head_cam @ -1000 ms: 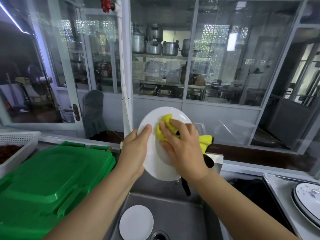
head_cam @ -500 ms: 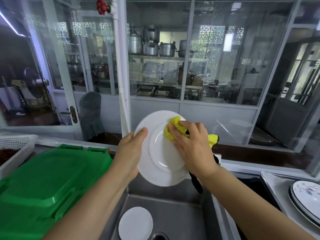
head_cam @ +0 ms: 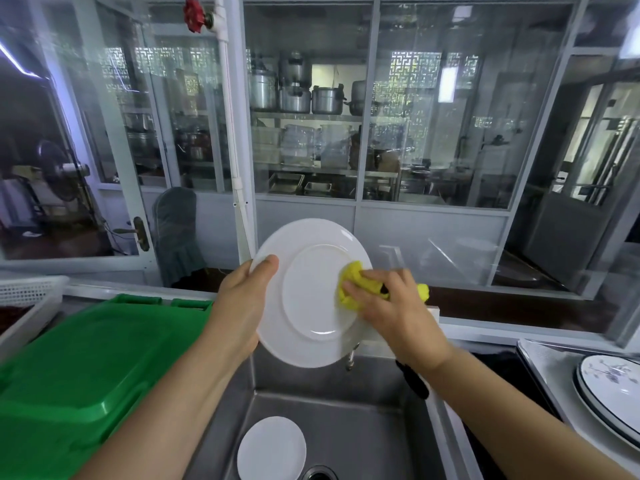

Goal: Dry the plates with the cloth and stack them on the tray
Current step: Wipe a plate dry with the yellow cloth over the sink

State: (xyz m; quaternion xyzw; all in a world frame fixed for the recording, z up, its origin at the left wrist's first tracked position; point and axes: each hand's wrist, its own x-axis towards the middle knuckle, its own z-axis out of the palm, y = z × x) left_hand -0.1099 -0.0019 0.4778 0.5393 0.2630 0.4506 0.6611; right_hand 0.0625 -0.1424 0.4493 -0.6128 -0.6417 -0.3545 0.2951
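plate (head_cam: 311, 299): tilted above the sink (head_cam: 346, 427); left hand (head_cam: 242, 303) fingers clasp its rim
cloth (head_cam: 356, 289): bunched in right hand (head_cam: 391, 306) fingers, pressed on plate

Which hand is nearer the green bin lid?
Left. The left hand holds the plate just right of the green bin lid; the right hand is beyond the plate.

You hold a glossy white ceramic-looking plate (head_cam: 311, 292); fuzzy yellow cloth (head_cam: 356, 289) at its three o'clock, brushed steel sink (head_cam: 363, 420) below.
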